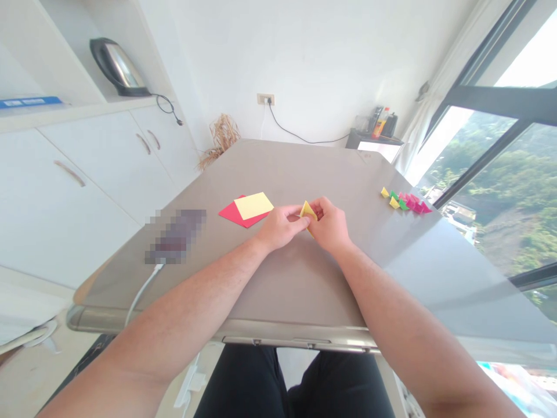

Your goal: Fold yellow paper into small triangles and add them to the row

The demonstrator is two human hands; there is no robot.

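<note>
Between my two hands, above the middle of the table point(282, 278), is a small folded piece of yellow paper point(307, 209). My left hand point(282, 226) pinches it from the left, thumb against the paper. On the other side my right hand point(328, 225) grips it with curled fingers, which hide much of its lower part. Just left of my left hand, a pale yellow sheet point(253, 205) lies partly over a red sheet point(235, 215). Over at the right edge of the table stand several small folded paper pieces point(404, 201) in yellow, green and pink.
A blurred-out dark device point(178, 237) with a white cable point(141, 293) lies on the left of the table. An electric kettle point(119, 68) stands on a shelf at the upper left. Bottles point(381, 122) stand on a small cabinet beyond the table, near the window point(500, 174).
</note>
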